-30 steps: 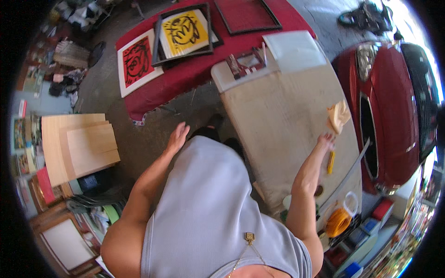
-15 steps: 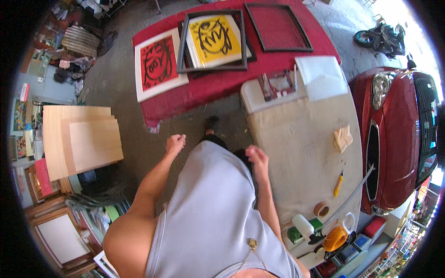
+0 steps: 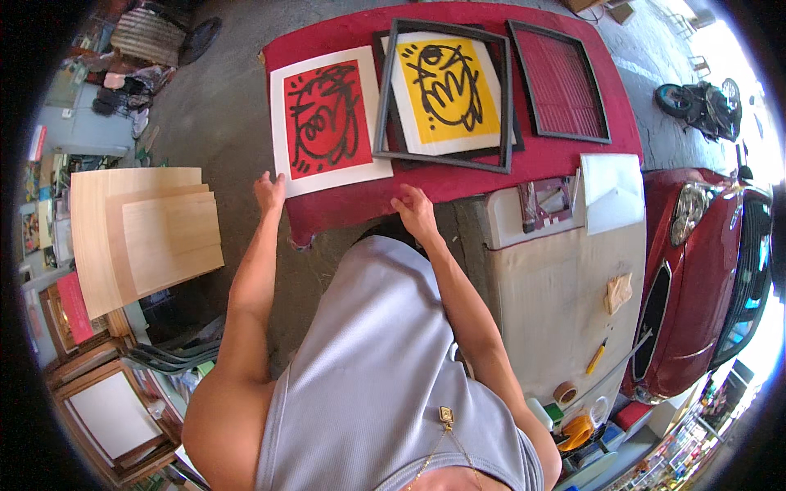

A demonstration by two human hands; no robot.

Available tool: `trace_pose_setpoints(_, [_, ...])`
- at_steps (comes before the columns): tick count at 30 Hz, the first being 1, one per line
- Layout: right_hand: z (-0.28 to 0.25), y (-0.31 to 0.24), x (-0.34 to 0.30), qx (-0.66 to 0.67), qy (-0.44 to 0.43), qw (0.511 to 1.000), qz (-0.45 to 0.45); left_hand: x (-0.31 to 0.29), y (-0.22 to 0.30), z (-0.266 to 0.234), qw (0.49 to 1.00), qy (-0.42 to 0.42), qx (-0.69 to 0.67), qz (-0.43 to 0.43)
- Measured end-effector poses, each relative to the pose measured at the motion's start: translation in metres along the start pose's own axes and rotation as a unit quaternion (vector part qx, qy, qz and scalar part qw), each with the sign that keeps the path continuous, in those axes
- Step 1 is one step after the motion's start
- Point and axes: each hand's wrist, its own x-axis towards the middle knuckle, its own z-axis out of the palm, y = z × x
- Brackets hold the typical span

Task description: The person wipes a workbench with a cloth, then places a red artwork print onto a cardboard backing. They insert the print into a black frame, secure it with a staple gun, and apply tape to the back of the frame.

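A red print with black brush drawing and a wide white border (image 3: pixel 329 119) lies flat on the red-covered table. At its near left corner is my left hand (image 3: pixel 270 195), fingers apart; whether it touches the sheet I cannot tell. My right hand (image 3: pixel 416 215) hovers over the table's near edge, just beyond the print's near right corner, thumb and fingers apart and holding nothing. Beside the red sheet, a black picture frame (image 3: pixel 443 165) lies askew around a yellow print with black drawing (image 3: pixel 458 90). Another dark frame edge shows beneath that yellow print.
Another black frame (image 3: pixel 565 136) lies farther right on the red cloth (image 3: pixel 352 211). To my right, a beige-topped table (image 3: pixel 553 303) bears a translucent sheet (image 3: pixel 612 192), a yellow cutter (image 3: pixel 596 358) and a tape roll (image 3: pixel 565 392). Wooden boards (image 3: pixel 168 245) stand left; a red car (image 3: pixel 696 270) is beyond.
Both my hands have reached forward from beside my body to the near side of the red print, their fingers opening. I am closer to the red-covered table.
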Motion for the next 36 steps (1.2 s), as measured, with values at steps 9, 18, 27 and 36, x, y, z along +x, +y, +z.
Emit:
trace_pose_setpoints(9, [0.04,-0.009,0.026,-0.061,0.028,0.997,0.029,-0.002,0.017,-0.007,0.982,-0.079,-0.162,-0.049])
trace_pose_setpoints(18, [0.044,-0.019,0.038,-0.053,0.039,0.988,0.137,-0.002,0.026,-0.024,0.98,-0.105,-0.151,-0.081])
trace_pose_setpoints(27, [0.066,-0.005,0.035,0.136,-0.02,0.948,0.287,0.048,-0.035,-0.013,0.871,-0.201,-0.405,-0.189])
trace_pose_setpoints(36, [0.062,-0.056,0.026,0.322,-0.104,0.876,0.345,0.065,-0.022,-0.057,0.673,-0.428,-0.527,-0.294])
